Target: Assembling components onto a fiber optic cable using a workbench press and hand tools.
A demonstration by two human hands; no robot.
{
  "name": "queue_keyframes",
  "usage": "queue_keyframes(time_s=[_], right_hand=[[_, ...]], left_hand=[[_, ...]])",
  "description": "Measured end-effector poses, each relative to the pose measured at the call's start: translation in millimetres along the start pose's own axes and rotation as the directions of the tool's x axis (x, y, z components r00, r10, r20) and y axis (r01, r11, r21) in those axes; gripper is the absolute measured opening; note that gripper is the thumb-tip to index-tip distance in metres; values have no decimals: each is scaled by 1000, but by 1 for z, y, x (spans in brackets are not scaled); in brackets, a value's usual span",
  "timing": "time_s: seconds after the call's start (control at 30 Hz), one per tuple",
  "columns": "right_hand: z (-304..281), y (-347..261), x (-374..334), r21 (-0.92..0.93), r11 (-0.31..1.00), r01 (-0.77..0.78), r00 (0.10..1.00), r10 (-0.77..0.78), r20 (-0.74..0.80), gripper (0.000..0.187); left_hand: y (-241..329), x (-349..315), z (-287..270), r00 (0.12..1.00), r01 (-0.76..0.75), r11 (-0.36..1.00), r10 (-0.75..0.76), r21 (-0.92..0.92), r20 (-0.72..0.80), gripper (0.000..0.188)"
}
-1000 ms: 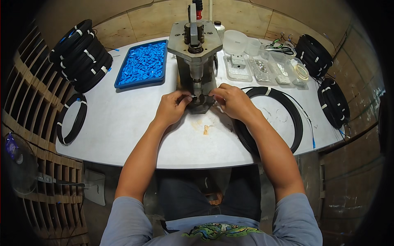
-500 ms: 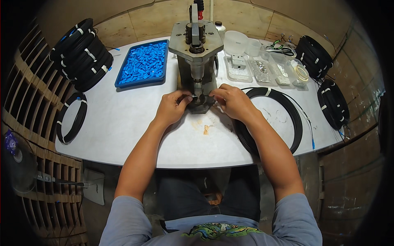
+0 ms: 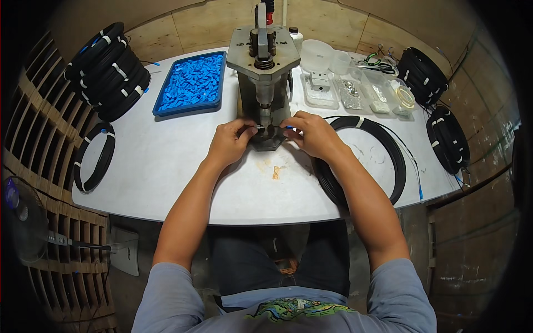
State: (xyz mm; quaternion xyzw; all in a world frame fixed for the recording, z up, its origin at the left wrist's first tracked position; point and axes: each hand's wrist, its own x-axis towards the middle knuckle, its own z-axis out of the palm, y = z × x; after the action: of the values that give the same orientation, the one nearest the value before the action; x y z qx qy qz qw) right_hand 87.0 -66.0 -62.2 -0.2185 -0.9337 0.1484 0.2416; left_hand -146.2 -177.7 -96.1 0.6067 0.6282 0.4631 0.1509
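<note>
Left hand (image 3: 229, 143): thumb and index come together at the near-left side of the ram (image 3: 265, 111). Tiny pale bit (image 3: 259, 127) right at the tips; can't tell if it's truly gripped. Right hand (image 3: 312, 136): thumb and fingers closed around a small blue piece (image 3: 289, 127), just right of the ram. Most of it is covered by the fingers.

Both sets of tips sit over the foot (image 3: 269, 145) of the bench press (image 3: 264, 83). Main risk, my read: pinch. If the ram came down with the tips this close, it could catch one. Second: bad alignment. Fingers block the contact point, so a part could sit skewed unnoticed; a small part could also slip from a fingertip-only hold.

Next out: right forearm crosses above the black cable coil (image 3: 399, 172). A low elbow could snag it and tug the cable. Its blue-tipped end (image 3: 420, 192) lies near the table edge, so easily knocked.

Further: blue tray (image 3: 189, 110) of loose blue pieces (image 3: 191, 83) left of the press, spill risk only if bumped hard. Coil stack (image 3: 108, 72) beyond it leans; could topple if jolted. Clear containers (image 3: 363, 94) back right, well apart from both hands.
</note>
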Motion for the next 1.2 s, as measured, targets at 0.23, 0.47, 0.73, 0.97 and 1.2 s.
queue_keyframes(time_s=[0.23, 0.47, 0.73, 0.97, 1.2], right_hand=[[2, 7, 0, -19, 999, 28, 999, -28, -16, 20], [1, 2, 0, -22, 1000, 15, 1000, -15, 1, 20], [0, 0, 1, -42, 999, 15, 1000, -16, -12, 19], [0, 0, 0, -52, 999, -2, 1000, 2, -16, 20], [0, 0, 1, -57, 998, -3, 1000, 3, -6, 21]], left_hand=[[1, 2, 1, 1000, 21, 999, -21, 24, 14, 19], [-4, 1, 2, 1000, -23, 1000, 23, 9, -17, 20], [-2, 2, 1, 998, -57, 998, 57, 24, -23, 20], [-1, 2, 1, 1000, -18, 1000, 18, 2, -13, 20], [-2, 1, 2, 1000, -3, 1000, 3, 17, -3, 20]])
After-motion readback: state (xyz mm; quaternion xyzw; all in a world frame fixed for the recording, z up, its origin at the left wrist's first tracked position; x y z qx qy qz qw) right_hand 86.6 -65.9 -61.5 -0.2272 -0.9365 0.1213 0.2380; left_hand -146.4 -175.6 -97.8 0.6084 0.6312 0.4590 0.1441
